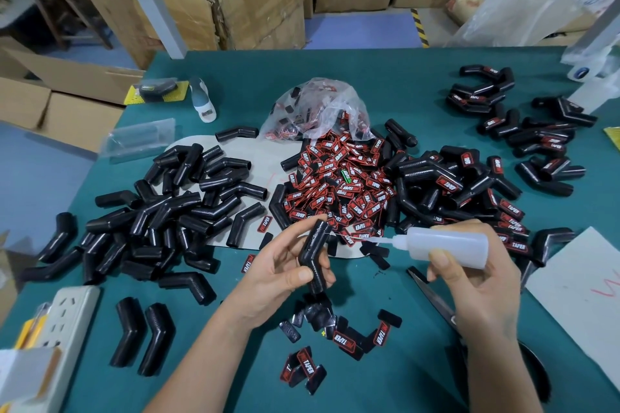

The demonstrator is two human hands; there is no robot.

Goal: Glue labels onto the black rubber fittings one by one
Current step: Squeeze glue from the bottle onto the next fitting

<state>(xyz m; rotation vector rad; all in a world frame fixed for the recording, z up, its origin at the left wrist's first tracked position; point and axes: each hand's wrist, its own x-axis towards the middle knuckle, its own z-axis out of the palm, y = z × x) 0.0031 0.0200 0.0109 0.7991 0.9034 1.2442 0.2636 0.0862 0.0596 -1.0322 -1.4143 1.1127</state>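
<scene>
Left hand (285, 270) gripped one bent black fitting (315, 253) upright over the table (419, 77), thumb low on it, fingers wrapped behind. That grip left the upper flat face bare and turned toward the glue nozzle, likely so glue could land where a label goes. No label on this fitting yet.

Right hand (469, 282) held the glue bottle (448, 245) on its side, thumb on the body and fingers round it underneath, which suits a squeeze. Nozzle tip pointed left and sat just beside the fitting's upper end; contact couldn't be told. No glue bead was visible.

Layout read as a left-to-right flow:
- bare fittings pile (167, 211) on the left, near the holding hand
- label heap (339, 184) in the middle, spilling out of a clear bag (318, 107), close to both hands
- labelled fittings (486, 191) stacked on the right, more well apart at the far right

A few loose labels (342, 339) lay near the table edge between the forearms, some face down, probably set there for a quick pick. Scissors (432, 298) lay partly under the right hand, unused.

Judged step: gluing the face, label next. The bare pile was still large, so plenty remained.
</scene>
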